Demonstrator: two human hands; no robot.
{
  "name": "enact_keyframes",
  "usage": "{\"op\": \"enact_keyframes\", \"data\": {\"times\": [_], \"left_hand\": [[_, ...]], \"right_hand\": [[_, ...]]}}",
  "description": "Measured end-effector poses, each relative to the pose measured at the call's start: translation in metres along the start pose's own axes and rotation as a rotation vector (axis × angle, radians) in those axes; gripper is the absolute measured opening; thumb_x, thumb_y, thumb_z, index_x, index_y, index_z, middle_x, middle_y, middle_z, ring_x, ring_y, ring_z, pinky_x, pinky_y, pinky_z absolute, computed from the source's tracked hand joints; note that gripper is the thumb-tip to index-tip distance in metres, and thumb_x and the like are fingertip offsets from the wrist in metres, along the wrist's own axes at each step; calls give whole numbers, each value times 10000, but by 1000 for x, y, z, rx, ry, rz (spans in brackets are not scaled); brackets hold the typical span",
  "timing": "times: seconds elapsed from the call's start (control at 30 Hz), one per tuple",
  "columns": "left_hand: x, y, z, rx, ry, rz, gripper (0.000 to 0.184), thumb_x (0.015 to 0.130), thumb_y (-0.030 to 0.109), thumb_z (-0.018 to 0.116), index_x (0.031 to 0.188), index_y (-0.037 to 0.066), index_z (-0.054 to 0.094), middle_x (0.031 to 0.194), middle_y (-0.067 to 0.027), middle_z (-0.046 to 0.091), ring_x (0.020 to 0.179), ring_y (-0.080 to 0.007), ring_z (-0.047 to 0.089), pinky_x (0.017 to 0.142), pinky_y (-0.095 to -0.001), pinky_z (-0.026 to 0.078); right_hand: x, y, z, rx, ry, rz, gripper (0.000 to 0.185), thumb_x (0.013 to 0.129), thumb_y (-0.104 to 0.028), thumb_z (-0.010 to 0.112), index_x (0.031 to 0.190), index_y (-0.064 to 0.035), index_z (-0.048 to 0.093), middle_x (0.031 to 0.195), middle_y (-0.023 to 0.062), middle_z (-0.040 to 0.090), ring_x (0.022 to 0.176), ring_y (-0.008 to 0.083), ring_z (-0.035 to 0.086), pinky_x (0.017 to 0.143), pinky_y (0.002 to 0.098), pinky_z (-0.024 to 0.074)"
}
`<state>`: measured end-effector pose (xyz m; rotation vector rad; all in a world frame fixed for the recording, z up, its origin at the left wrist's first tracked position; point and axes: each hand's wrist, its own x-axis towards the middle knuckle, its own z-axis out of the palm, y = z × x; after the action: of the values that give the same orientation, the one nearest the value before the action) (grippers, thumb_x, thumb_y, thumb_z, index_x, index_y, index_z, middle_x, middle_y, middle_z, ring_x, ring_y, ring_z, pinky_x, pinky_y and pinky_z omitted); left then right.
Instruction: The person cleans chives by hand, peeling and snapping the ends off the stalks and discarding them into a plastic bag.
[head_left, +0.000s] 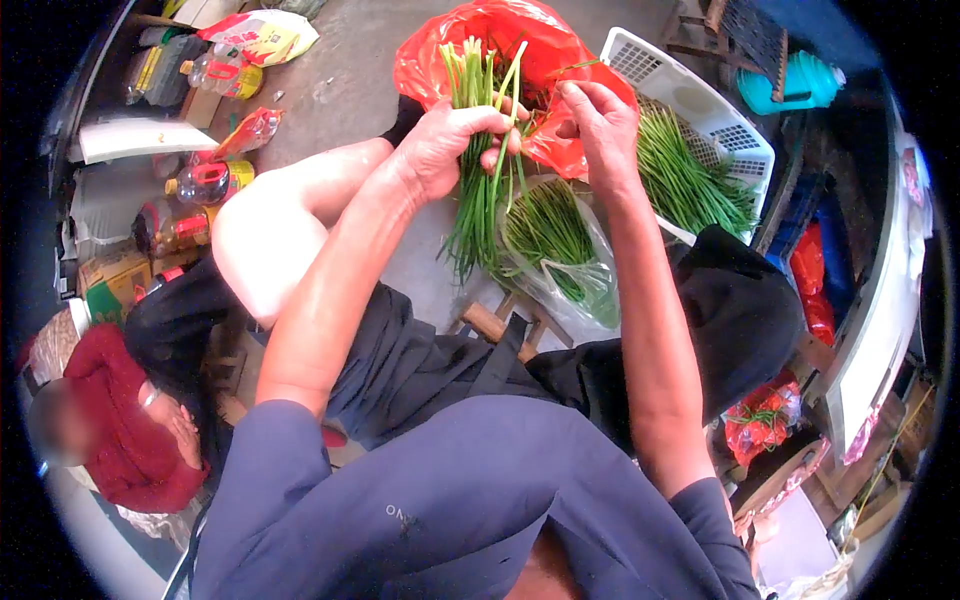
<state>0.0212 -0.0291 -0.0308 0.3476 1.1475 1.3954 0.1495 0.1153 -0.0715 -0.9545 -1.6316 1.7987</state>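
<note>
My left hand (450, 145) is closed round a bunch of long green chives (468, 210), their pale cut ends pointing up and their tips hanging down. One stalk (512, 90) stands apart from the bunch at the fingers. Across from it, my right hand (603, 125) is raised with thumb and forefinger pinched at a thin green scrap (580, 66). Behind both hands lies an open red plastic bag (430, 55) with green and dark bits inside. Below and between them, more chives (548, 225) sit in a clear plastic bag (590, 290).
A white plastic basket (735, 140) with loose chives (685, 175) stands at the right. A wooden stool (490, 325) is under my knees. Bottles (215, 182) line the left side. A person in a red sweater (110, 430) sits at lower left. A teal jug (800, 82) lies far right.
</note>
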Motion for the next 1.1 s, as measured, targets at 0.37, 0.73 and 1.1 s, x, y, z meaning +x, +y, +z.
{"op": "enact_keyframes", "data": {"times": [0.37,0.73,1.1], "left_hand": [[1,6,-5,79,119,59,180,832,159,662,967,41,649,842,-17,646,684,-77,561,552,-222,427],[-7,34,-16,23,-79,187,202,896,212,565,964,25,597,880,-77,637,788,-169,623,736,-310,505],[-5,33,-21,-165,17,67,173,896,171,591,974,16,592,758,-53,614,624,-141,584,595,-266,482]], "right_hand": [[-6,10,-3,-45,-189,81,238,897,-202,578,973,7,662,759,43,646,579,102,575,557,241,507],[-42,116,-66,-841,-505,196,270,758,-290,665,774,-20,663,670,123,606,613,238,597,595,358,479],[-79,224,-33,-930,-343,364,285,687,-336,683,849,-101,686,879,167,663,826,354,635,735,460,510]]}}
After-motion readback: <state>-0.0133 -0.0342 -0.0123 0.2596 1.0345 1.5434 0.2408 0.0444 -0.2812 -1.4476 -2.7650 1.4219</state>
